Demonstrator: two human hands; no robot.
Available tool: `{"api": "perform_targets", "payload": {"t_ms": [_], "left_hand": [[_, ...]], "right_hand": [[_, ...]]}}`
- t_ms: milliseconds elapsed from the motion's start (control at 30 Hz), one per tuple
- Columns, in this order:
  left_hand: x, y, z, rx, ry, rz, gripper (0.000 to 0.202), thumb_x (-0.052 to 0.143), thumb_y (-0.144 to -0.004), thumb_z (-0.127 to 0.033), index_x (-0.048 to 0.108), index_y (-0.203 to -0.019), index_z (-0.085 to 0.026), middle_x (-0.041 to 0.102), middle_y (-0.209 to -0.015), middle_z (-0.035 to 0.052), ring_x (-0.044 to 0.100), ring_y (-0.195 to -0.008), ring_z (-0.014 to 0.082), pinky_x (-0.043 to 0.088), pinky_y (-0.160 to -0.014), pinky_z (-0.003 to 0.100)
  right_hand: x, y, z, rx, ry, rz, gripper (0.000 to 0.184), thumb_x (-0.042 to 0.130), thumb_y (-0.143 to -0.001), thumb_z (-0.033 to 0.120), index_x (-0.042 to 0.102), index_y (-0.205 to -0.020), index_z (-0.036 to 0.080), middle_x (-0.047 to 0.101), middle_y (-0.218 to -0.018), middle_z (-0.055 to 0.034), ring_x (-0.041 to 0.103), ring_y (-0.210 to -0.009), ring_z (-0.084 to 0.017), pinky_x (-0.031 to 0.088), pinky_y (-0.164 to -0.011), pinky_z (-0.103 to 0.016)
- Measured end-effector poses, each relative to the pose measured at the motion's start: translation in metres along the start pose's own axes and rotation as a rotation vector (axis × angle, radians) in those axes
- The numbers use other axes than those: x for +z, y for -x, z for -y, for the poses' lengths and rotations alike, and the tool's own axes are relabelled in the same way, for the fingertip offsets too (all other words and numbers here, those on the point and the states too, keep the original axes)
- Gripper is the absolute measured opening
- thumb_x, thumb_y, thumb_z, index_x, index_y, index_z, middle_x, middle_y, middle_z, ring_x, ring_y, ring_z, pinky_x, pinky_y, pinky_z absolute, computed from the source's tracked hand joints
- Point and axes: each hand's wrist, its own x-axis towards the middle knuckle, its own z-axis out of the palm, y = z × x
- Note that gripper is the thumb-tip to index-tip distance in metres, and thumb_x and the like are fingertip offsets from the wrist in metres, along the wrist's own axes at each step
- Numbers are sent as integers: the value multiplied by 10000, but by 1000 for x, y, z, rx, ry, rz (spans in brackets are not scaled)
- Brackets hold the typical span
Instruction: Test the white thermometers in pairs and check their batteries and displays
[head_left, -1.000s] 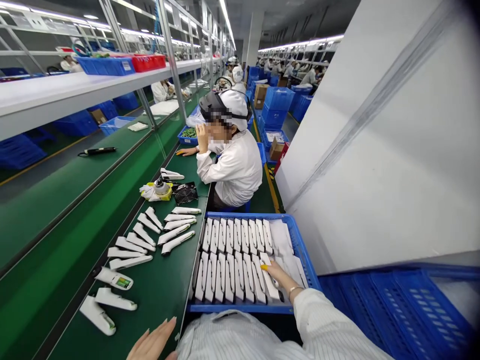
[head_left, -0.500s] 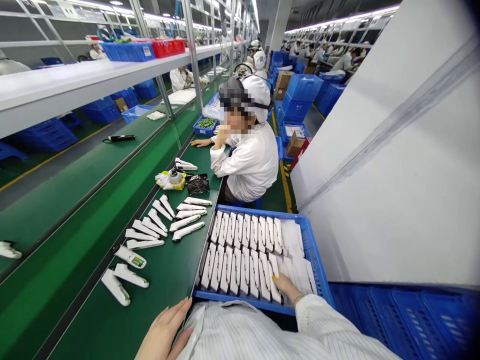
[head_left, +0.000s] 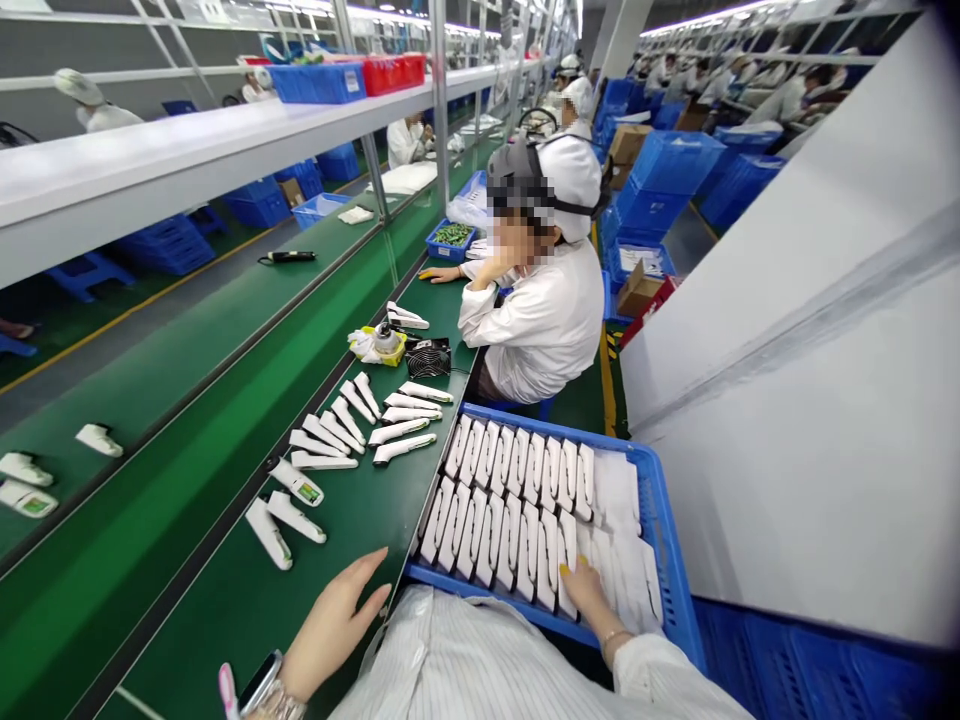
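My right hand (head_left: 591, 592) reaches into the blue crate (head_left: 667, 500), its yellow-nailed fingertips closed on the end white handheld thermometer (head_left: 568, 560) of the near row. Part of the grip is hidden from above. Two rows of these thermometers stand on edge in the crate, beside white sleeves (head_left: 615, 490) at its right side. My left hand (head_left: 341, 615) holds nothing; its fingers are apart over the green bench near the crate's corner. Ahead of it lie several loose thermometers, one with a lit green screen (head_left: 307, 490).
A co-worker (head_left: 540, 300) in white sits beyond the crate, one arm on the bench. A yellow tray (head_left: 391, 352) with a bottle and a black fan (head_left: 428, 358) stand on the bench. The green conveyor belt (head_left: 187, 440) runs along the left; a white panel (head_left: 810, 350) rises at right.
My view has swung left, so everything sits farther right. My left hand has lifted and spread its fingers, its wrist now showing. My right hand stays at the row's end in the crate.
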Motion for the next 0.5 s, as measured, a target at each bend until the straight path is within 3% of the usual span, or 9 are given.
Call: {"api": "perform_targets", "payload": {"t_ms": [67, 133, 267, 400, 500], "left_hand": [[5, -1, 9, -82, -34, 54, 528, 378, -846, -412, 454, -1299, -154, 476, -1351, 110, 461, -1225, 243, 379, -1034, 396], [10, 2, 16, -112, -46, 115, 550, 395, -829, -413, 446, -1307, -147, 464, -1359, 121, 457, -1227, 259, 374, -1032, 414], [14, 10, 19, -89, 5, 152, 564, 364, -838, -427, 415, -1329, -153, 480, -1350, 100, 470, -1216, 234, 380, -1025, 380], [18, 15, 25, -99, 42, 109, 569, 384, -829, -446, 424, -1323, -167, 459, -1366, 107, 449, -1233, 245, 361, -1034, 397], [26, 15, 44, -146, 145, 12, 552, 439, -804, -451, 460, -1295, -202, 339, -1447, 95, 365, -1295, 246, 308, -1066, 390]], "right_hand": [[5, 3, 12, -22, 86, -28, 542, 455, -787, 198, 413, -1302, 35, 402, -1343, -247, 333, -1296, -329, 268, -1049, -383], [14, 8, 27, -58, 149, -18, 621, 446, -783, 221, 315, -1354, 15, 274, -1423, -247, 198, -1357, -323, 177, -1093, -376], [42, 27, 60, -119, 207, 113, 634, 500, -758, 275, 366, -1338, 57, 265, -1437, -221, 106, -1374, -337, 155, -1092, -433], [69, 50, 91, -262, 197, 315, 585, 583, -716, 298, 490, -1246, 67, 294, -1429, -219, 118, -1374, -326, 163, -1089, -398], [79, 63, 104, -371, 178, 478, 473, 608, -711, 314, 576, -1135, 106, 371, -1395, -190, 309, -1315, -297, 223, -1069, -373]]}}
